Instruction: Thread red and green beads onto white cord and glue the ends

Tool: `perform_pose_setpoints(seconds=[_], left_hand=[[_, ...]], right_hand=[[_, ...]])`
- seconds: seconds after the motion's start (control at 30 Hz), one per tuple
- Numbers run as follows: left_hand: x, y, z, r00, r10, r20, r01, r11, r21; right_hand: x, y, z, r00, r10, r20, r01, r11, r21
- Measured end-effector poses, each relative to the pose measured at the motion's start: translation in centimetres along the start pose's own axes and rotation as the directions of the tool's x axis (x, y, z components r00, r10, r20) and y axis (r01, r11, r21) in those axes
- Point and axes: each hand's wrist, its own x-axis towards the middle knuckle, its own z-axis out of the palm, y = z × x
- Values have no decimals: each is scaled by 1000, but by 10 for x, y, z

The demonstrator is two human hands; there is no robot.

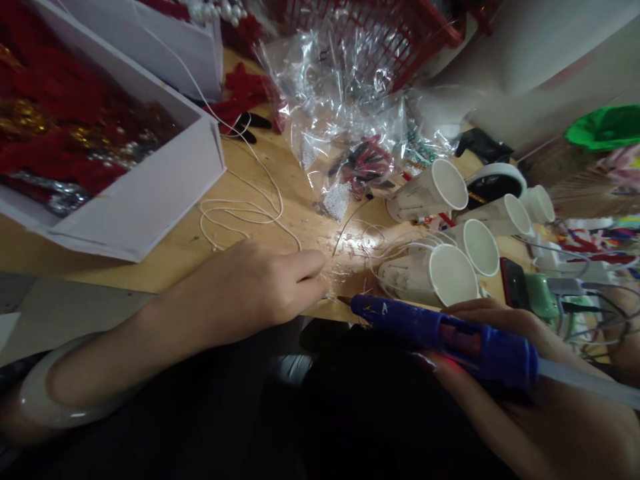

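Note:
My right hand (500, 393) is wrapped round a blue hot glue gun (410, 320), with a pale glue stick (585, 383) coming out of its back end. The gun's nozzle points left, close to the fingertips of my left hand (265, 280). Those left fingers are pinched together at the table's near edge. A thin white cord (260, 217) lies in loops on the wood and runs up to the pinch. Something tiny and pale shows at the fingertips, too small to name. Bits of dried glue are scattered on the tabletop beyond them.
A white box (165, 193) full of red and tinsel pieces stands on the left. Clear plastic bags (340, 100) lie at the back before a red basket (420, 47). Several paper cups (410, 273) stand right of centre, with a phone (515, 283) and cables beyond.

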Motion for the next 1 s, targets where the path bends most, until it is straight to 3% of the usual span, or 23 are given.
perform_pose_setpoints(seconds=[1.0], left_hand=[[4,0,-6,999,-1,44,2,1000,-10]], right_hand=[[4,0,0,999,-21,40,20,999,38]])
